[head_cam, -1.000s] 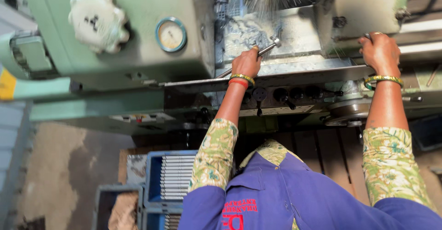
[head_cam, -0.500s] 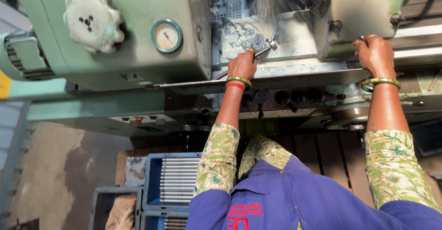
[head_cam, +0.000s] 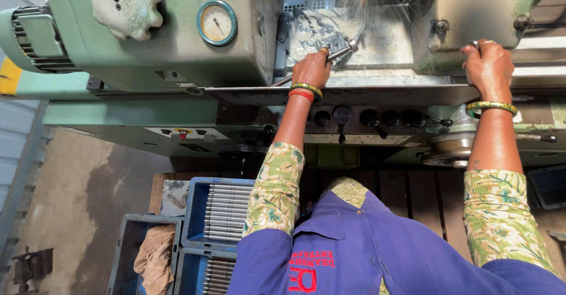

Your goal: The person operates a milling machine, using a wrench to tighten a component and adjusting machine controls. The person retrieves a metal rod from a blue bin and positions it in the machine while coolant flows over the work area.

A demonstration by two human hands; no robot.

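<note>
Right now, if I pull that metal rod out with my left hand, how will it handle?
The rod looks like slim solid steel, so probably stiff and heavy for its size. Liquid sprays over it, so it is likely slippery in the left hand. Being round, it would probably roll if set down.

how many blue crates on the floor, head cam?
3. One blue crate of metal rods sits beside the left sleeve; a second with rods lies below it; a third to their left holds a brown rag. Others may be hidden behind the person.
</note>
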